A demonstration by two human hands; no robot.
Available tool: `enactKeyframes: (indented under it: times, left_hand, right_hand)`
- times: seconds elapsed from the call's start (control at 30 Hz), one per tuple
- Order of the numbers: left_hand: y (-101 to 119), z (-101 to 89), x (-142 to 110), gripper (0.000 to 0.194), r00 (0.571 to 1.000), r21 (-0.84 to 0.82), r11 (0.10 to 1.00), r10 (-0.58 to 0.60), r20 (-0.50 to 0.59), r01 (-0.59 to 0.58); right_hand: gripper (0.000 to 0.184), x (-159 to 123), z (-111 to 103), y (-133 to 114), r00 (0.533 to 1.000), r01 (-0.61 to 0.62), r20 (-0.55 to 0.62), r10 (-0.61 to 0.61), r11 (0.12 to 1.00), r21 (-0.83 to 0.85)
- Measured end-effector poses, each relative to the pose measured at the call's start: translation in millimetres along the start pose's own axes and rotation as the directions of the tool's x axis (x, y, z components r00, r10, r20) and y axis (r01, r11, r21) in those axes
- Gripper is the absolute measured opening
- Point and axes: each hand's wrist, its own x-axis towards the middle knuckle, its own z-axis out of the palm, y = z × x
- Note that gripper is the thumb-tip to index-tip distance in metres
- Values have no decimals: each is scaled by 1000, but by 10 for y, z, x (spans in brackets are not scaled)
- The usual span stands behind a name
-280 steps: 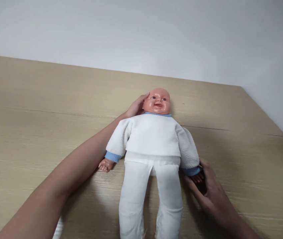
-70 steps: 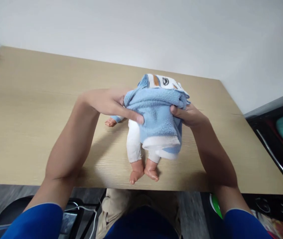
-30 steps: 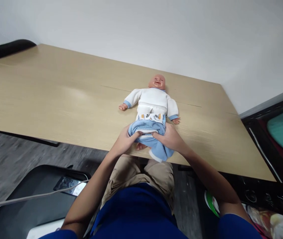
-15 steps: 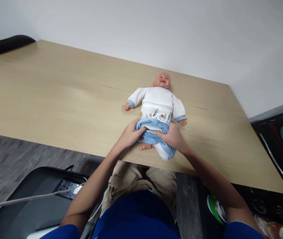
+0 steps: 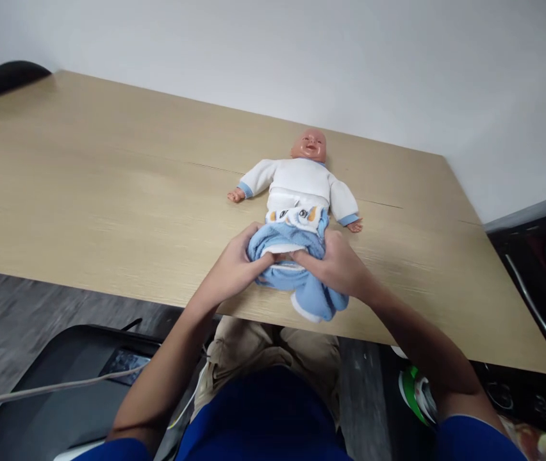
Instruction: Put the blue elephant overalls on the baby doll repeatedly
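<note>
A baby doll [image 5: 300, 177] lies on its back on the table, head toward the wall, in a white long-sleeved top with blue cuffs. Bunched over its lower body is a blue and white fleecy garment [image 5: 287, 238] with an animal face on it, probably doll trousers. My left hand [image 5: 239, 264] grips the bunched cloth on the left, thumb inside the opening. On the right side, my right hand [image 5: 338, 264] grips the same cloth, its thumb also tucked in. The doll's legs and feet are hidden by the fabric.
The wooden table [image 5: 124, 186] stretches far to the left and meets a white wall. A black chair [image 5: 61, 378] holding a phone [image 5: 124, 366] stands below left, a cable crossing it. Dark shelving [image 5: 532, 282] is at the right.
Both hands have spread slightly apart and moved a little toward me with the bunched cloth. The doll's foot that showed below it is now covered.
</note>
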Motion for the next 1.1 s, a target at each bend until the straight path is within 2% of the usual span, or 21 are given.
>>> enactKeyframes:
  times: [0.03, 0.2, 0.3, 0.4, 0.5, 0.6, 0.77, 0.93, 1.1]
  left_hand:
    - [-16, -17, -67, 26, 1000, 10, 1000, -19, 12, 19]
    - [-173, -41, -286, 37, 988, 104, 986, -141, 56, 134]
    - [-248, -21, -364, 38, 974, 191, 962, -213, 79, 195]
    - [-317, 7, -416, 34, 969, 297, 934, -232, 81, 199]
    - [-421, 40, -423, 31, 979, 383, 908, -200, 47, 167]
    - [-557, 82, -388, 32, 992, 402, 909, -125, 10, 111]
    - [-743, 165, -321, 45, 999, 351, 936, 31, -31, -18]
    - [-803, 224, -317, 53, 997, 241, 970, 50, -54, -35]
    - [-821, 258, -300, 52, 991, 191, 981, 64, -117, -40]
  right_hand:
    - [23, -37, 19, -59, 999, -19, 38, 21, 999, -32]
    - [41, -94, 133, -163, 983, -88, 145, 117, 978, -189]
    - [38, -89, 186, -117, 969, -114, 183, 166, 958, -263]
    - [31, -91, 255, -3, 971, -47, 208, 117, 948, -315]
    - [21, -109, 342, 145, 981, 43, 191, 20, 947, -319]
    - [17, -133, 409, 238, 989, 81, 144, -34, 940, -332]
    - [19, -148, 422, 220, 986, 53, 168, 5, 940, -338]
    - [20, -132, 378, 274, 987, 69, 159, -35, 974, -216]
    - [34, -80, 338, 393, 995, 11, 101, 3, 991, -130]
